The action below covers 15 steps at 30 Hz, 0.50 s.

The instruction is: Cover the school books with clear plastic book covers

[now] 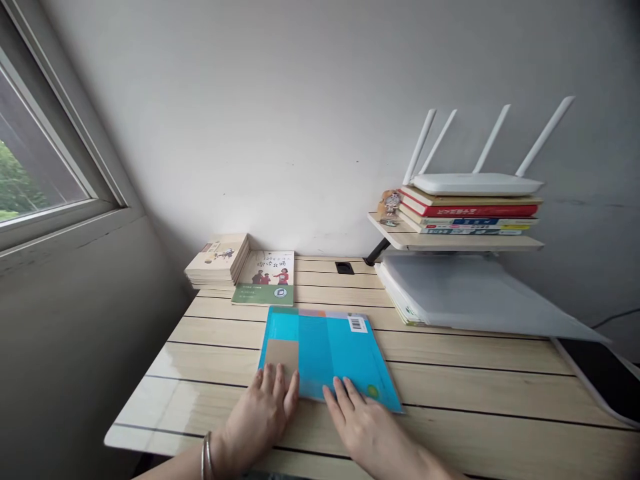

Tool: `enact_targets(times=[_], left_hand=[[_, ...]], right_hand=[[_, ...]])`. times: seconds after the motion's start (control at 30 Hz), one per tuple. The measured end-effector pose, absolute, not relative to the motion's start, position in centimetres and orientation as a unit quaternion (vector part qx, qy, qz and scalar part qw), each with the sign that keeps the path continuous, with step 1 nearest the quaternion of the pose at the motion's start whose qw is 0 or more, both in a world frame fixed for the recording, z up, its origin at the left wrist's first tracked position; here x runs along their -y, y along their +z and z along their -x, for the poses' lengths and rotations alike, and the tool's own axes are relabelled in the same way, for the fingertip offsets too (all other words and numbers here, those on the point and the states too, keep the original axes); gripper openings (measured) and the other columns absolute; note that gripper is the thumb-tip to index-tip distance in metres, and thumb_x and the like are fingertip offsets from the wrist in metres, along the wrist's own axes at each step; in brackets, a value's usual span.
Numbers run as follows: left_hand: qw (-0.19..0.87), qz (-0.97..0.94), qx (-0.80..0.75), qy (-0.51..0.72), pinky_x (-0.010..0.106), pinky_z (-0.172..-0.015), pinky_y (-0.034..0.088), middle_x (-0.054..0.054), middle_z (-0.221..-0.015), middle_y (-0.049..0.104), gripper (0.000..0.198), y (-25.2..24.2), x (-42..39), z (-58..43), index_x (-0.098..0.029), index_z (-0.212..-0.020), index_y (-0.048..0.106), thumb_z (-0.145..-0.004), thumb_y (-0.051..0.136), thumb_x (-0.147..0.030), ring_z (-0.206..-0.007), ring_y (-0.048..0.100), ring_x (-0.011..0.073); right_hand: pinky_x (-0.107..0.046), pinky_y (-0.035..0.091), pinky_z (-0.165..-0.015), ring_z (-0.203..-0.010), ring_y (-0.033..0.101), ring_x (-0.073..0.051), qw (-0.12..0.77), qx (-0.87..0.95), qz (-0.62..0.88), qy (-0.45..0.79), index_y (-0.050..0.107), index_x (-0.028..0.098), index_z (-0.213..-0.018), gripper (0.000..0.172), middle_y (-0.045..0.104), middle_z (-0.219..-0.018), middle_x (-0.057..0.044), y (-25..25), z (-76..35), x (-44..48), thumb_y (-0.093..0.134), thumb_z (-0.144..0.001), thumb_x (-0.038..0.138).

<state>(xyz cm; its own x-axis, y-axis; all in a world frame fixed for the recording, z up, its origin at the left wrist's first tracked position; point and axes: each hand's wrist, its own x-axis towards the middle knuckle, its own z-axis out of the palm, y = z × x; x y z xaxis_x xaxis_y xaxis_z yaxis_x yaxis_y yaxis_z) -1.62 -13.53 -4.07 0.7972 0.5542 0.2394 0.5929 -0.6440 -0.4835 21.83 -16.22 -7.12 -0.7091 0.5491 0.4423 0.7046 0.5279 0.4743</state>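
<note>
A bright blue book lies flat, back cover up, on the light wooden desk; a barcode sticker sits near its far right corner. My left hand, with bangles on the wrist, rests palm down with fingers together on the book's near left edge, over a tan patch. My right hand lies flat beside it, fingers stretched onto the book's near edge. Neither hand holds anything.
A green-and-cream book leans on a stack of tan books at the back left. At the right, a small shelf carries books and a white router, above white folders. A dark pad lies far right. A window is at the left.
</note>
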Motion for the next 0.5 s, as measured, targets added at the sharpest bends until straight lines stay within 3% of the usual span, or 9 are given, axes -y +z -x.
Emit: enact_targets(times=[0.1, 0.2, 0.33, 0.43, 0.5], left_hand=[[0.291, 0.903, 0.306, -0.082, 0.039, -0.08, 0.042, 0.013, -0.108, 0.065, 0.034, -3.6, 12.9, 1.8, -0.012, -0.119, 0.055, -0.087, 0.042, -0.017, -0.093, 0.059, 0.0239], [0.307, 0.898, 0.284, -0.136, 0.04, -0.087, 0.038, 0.012, -0.101, 0.066, 0.026, -2.8, 12.1, 1.5, -0.012, -0.107, 0.059, -0.087, 0.042, -0.015, -0.088, 0.059, 0.0209], [0.298, 0.887, 0.26, -0.241, 0.043, -0.104, 0.025, 0.009, -0.1, 0.067, 0.028, 1.2, 12.0, 0.0, -0.013, -0.111, 0.058, -0.087, 0.043, -0.013, -0.1, 0.057, 0.0217], [0.259, 0.857, 0.296, -0.332, 0.046, -0.11, 0.014, 0.008, -0.125, 0.058, 0.047, 5.5, 11.9, -1.3, -0.022, -0.134, 0.041, -0.088, 0.048, -0.017, -0.127, 0.041, 0.0245], [0.2, 0.769, 0.355, -0.493, 0.049, -0.109, 0.018, 0.011, -0.137, 0.046, 0.063, 7.7, 11.2, -1.9, -0.024, -0.14, 0.027, -0.084, 0.057, -0.024, -0.132, 0.034, 0.0276]], right_hand=[[-0.037, 0.049, -0.065, -0.085, 0.065, -0.028, 0.149, 0.848, 0.414, -0.297, 0.059, 0.01, -0.112, 0.036, 0.069, -0.096, -0.019, -6.7, -20.2, 16.1, 0.051, -0.077, 0.015], [-0.039, 0.048, -0.077, -0.09, 0.064, -0.026, 0.23, 0.821, 0.431, -0.295, 0.06, 0.01, -0.109, 0.032, 0.068, -0.103, -0.016, -6.0, -18.5, 15.7, 0.049, -0.079, 0.013], [-0.031, 0.049, -0.076, -0.088, 0.065, -0.021, 0.291, 0.794, 0.429, -0.318, 0.061, 0.01, -0.104, 0.032, 0.069, -0.099, -0.014, -2.4, -19.1, 15.0, 0.042, -0.081, 0.0], [-0.031, 0.05, -0.077, -0.084, 0.065, -0.019, 0.362, 0.772, 0.446, -0.271, 0.06, 0.014, -0.106, 0.03, 0.07, -0.093, -0.01, 2.5, -22.0, 14.5, 0.04, -0.086, 0.004], [-0.029, 0.051, -0.068, -0.072, 0.065, -0.018, 0.43, 0.734, 0.49, -0.192, 0.061, 0.019, -0.101, 0.024, 0.07, -0.082, -0.007, 5.7, -24.4, 14.0, 0.042, -0.089, 0.014]])
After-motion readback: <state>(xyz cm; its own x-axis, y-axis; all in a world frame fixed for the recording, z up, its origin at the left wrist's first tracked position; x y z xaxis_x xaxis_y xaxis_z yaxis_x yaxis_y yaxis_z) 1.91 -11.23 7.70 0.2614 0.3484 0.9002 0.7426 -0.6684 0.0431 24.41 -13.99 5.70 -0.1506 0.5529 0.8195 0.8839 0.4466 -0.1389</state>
